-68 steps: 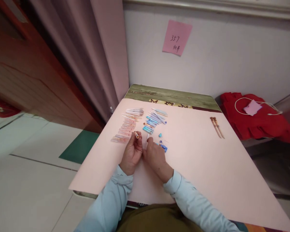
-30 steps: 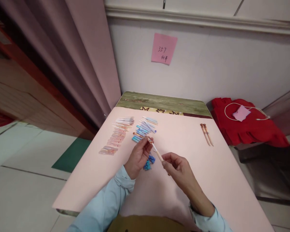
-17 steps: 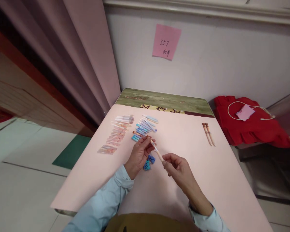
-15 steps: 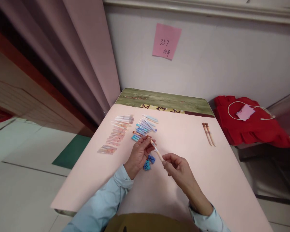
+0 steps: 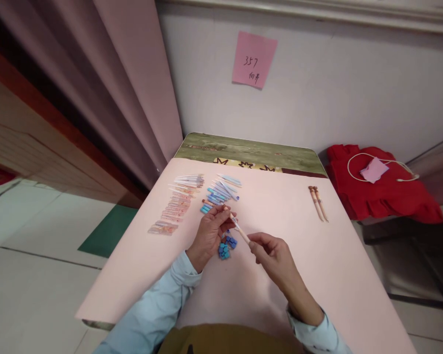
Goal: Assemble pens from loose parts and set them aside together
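Note:
A slim pale pen [image 5: 242,233] with a brownish end runs slantwise between my hands, just above the table. My left hand [image 5: 208,236] pinches its upper, brownish end. Around its lower, cream-coloured end the fingers of my right hand [image 5: 273,254] are closed. Small blue and teal caps [image 5: 224,250] lie in a pile beneath the pen, with a brown piece among them. Beyond my left hand is a loose row of blue, lilac and teal pen barrels [image 5: 221,191]. Further left, clear and pinkish pen parts [image 5: 177,209] are lined up in a column.
Two cream pens with brown tops [image 5: 318,203] lie side by side at the right of the pink-covered table [image 5: 291,206]. A red cloth [image 5: 383,196] with a white cord sits off the right edge. A pink note [image 5: 254,60] is stuck on the wall ahead.
Both hands keep their hold on the pen, nearly still. A brown piece now shows by the blue caps beneath my left hand. The view has shifted slightly.

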The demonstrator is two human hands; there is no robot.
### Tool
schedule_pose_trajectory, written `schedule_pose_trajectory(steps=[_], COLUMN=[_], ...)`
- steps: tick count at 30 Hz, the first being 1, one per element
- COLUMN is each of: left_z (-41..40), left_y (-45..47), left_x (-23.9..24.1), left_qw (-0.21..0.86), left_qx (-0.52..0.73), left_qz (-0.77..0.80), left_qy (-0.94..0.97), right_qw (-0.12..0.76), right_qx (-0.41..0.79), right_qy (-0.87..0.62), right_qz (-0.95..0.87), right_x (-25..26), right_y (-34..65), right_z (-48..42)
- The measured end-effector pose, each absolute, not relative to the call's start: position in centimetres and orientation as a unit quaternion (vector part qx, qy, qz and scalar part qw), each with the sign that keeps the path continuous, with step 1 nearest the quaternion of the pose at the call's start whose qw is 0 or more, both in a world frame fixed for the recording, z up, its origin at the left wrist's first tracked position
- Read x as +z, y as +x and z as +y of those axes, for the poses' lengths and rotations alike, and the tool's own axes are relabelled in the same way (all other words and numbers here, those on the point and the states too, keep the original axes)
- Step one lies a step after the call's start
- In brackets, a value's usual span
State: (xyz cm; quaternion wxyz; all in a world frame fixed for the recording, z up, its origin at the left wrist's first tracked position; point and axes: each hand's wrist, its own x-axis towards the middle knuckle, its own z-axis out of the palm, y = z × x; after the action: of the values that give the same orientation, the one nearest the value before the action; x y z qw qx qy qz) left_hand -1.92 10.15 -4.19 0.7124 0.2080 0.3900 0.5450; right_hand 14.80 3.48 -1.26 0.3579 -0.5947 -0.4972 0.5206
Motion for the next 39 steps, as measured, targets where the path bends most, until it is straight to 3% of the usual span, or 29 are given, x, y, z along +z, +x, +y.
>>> schedule_pose_trajectory(steps=[22, 29, 35, 39], left_z=[8.6, 8.4, 8.2, 8.1], left_y=[-1.3, -1.0, -0.6, -0.6], left_x=[-2.0, -1.9, -1.8, -1.7], left_qw=[0.734, 0.715, 0.676, 0.668], left_qx=[0.524, 0.543, 0.593, 0.602], left_qz=[0.395, 0.395, 0.398, 0.398], left_qy=[0.173, 0.196, 0.183, 0.182], right_qw=[0.418, 0.439, 0.51, 0.512], right_qx=[0.495, 0.332, 0.168, 0.108], right_qy=[-0.562, -0.627, -0.572, -0.555], right_qz=[-0.514, -0.552, -0.62, -0.647], right_x=[-2.3, -2.4, -2.9, -3.1], right_y=[14.0, 13.8, 13.2, 13.0], right_z=[2.8, 2.8, 3.3, 3.4])
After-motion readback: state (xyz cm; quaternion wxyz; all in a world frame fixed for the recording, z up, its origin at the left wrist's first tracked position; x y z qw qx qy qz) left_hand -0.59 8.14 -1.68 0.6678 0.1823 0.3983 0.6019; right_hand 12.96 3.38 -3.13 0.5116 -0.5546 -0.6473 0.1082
